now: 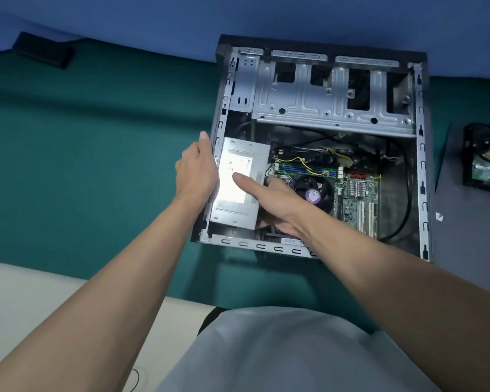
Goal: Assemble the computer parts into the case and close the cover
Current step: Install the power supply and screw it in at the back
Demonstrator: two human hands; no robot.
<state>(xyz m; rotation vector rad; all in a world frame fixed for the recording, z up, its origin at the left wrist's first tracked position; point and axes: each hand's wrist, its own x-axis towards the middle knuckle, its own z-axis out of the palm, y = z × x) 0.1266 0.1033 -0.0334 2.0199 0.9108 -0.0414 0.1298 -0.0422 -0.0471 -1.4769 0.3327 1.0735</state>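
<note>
Case (pixel 420 165) lies open on its side on the green counter (pixel 82 165). Power supply (pixel 232 210) sits in the near-left corner of the case, close against the left wall. My right hand (pixel 269 199) grips it: thumb flat across the top label, fingers curled down its right side, next to the cooler fan (pixel 313 196). My left hand (pixel 197 171) is at the case's left wall, thumb straight along the rim. Its fingers are hidden, so I cannot tell its grip. Loose black part (pixel 484 159) lies right of the case.
</note>
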